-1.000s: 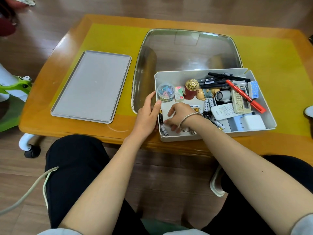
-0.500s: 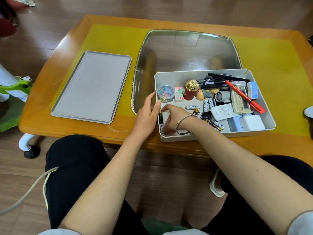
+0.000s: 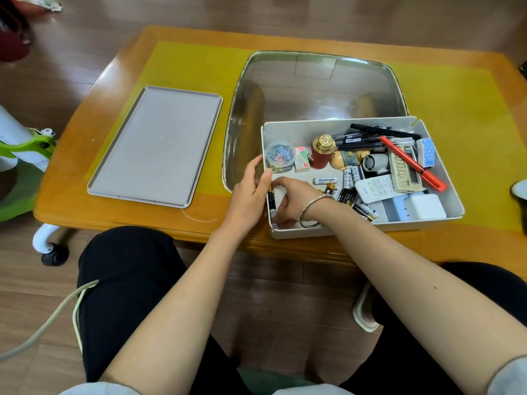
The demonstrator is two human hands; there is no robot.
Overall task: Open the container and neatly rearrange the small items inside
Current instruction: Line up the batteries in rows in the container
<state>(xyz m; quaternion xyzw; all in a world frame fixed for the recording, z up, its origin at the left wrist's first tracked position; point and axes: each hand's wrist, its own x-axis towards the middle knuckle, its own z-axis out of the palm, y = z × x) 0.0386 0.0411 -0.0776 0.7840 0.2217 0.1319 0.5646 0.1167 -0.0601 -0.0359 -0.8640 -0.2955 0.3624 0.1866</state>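
Right grip [image 3: 288,202] curled over batteries [image 3: 271,199] in the box's [image 3: 285,129] near-left corner — hold unconfirmed; left grip [image 3: 251,192] steadies the wall. Batteries: light, stiff, slippery — pinch mid-barrel.

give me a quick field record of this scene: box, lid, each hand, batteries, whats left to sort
container: white box, open, on the table
lid: grey lid, flat, left of the box
left hand: left hand on the box's left wall
right hand: right hand inside, grip on batteries at the left wall
batteries: black battery along the left wall; loose batteries mid-box
unsorted: red pen, remote, pin jar
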